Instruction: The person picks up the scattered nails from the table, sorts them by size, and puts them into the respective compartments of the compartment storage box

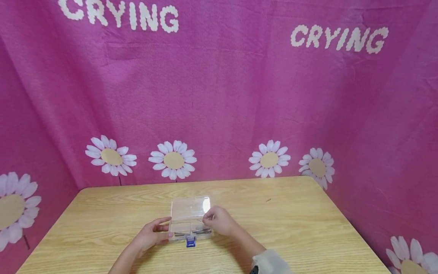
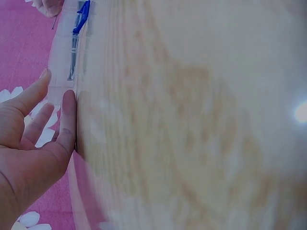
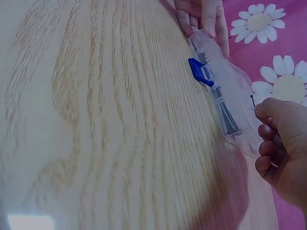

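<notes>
Fingers [image 1: 207, 218] pinch nail [image 3: 253, 99]; clear box [image 1: 190, 217] open, blue latch [image 1: 190, 241].

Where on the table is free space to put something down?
Bare wood lies left of the left hand, right of the right hand, and between the clear box and the far table edge. It is crowded around the box.

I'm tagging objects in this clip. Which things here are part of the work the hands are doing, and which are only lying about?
In the work: clear plastic box, its blue clasp, nails inside it, thin nail pinched by the right hand, left hand steadying the box.

Just there: wooden table, pink flowered cloth.
</notes>
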Available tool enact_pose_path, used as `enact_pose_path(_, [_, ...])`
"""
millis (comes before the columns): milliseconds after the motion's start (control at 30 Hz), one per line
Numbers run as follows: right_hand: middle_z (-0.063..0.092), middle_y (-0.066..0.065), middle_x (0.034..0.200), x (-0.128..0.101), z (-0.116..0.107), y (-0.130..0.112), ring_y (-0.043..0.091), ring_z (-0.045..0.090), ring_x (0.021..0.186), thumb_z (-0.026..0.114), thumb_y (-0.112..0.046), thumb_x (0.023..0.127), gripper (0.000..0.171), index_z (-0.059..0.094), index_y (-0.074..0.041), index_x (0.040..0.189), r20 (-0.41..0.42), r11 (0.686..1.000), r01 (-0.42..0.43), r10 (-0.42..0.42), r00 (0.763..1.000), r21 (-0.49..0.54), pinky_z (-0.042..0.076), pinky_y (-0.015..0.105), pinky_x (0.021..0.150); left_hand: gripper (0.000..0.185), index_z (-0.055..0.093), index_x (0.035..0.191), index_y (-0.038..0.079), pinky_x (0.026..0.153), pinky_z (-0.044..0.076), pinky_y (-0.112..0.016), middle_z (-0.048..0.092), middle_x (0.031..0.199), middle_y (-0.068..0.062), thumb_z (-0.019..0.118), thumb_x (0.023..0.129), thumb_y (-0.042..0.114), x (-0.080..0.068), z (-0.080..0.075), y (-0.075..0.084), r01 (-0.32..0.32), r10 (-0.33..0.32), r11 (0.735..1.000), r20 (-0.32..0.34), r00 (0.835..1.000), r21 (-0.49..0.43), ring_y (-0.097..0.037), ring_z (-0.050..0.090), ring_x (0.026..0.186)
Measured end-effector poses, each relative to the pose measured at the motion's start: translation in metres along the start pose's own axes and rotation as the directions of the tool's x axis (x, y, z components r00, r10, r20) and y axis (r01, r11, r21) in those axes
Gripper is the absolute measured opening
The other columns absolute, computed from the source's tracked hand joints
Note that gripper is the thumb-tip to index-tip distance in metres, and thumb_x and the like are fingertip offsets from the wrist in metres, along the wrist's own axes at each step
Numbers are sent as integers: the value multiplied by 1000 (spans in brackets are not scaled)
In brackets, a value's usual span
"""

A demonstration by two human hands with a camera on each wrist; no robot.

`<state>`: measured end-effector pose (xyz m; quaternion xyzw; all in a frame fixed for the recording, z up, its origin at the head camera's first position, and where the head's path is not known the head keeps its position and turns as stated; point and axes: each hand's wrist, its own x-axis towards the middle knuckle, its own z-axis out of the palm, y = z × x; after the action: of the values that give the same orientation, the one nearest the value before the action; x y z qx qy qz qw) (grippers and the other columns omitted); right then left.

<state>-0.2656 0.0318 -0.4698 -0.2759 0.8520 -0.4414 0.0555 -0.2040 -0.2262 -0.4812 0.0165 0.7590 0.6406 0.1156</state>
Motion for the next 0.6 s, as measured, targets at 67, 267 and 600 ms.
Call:
enact_pose_path(67, [60, 2, 71, 0, 1, 1, 3, 48, 56, 63, -8, 84, 13, 70, 2, 88, 0, 1000, -4, 4, 1000, 9, 46, 16, 51, 72, 32, 139, -10, 82, 57, -36, 53, 116, -28, 71, 81, 8, 0, 0, 0, 4, -4, 1000, -4, 1000, 2, -15, 60, 93])
enact_pose_path(267, [61, 4, 74, 1, 3, 3, 3, 48, 60, 63, -9, 84, 13, 70, 2, 87, -30, 1000, 4, -4, 1000, 2, 46, 16, 55, 70, 34, 139, -9, 82, 57, -36, 53, 116, -27, 71, 81, 5, 1, 1, 0, 17, -17, 1000, -16, 1000, 2, -15, 59, 92])
enact_pose_path(600, [61, 4, 79, 0, 3, 7, 7, 52, 68, 64, -11, 85, 10, 68, -2, 85, -67, 999, -24, 26, 997, 26, 49, 19, 60, 68, 34, 138, -9, 82, 57, -36, 53, 115, -27, 70, 81, 4, 0, 1, 0, 13, -13, 1000, -24, 1000, 10, -16, 59, 93])
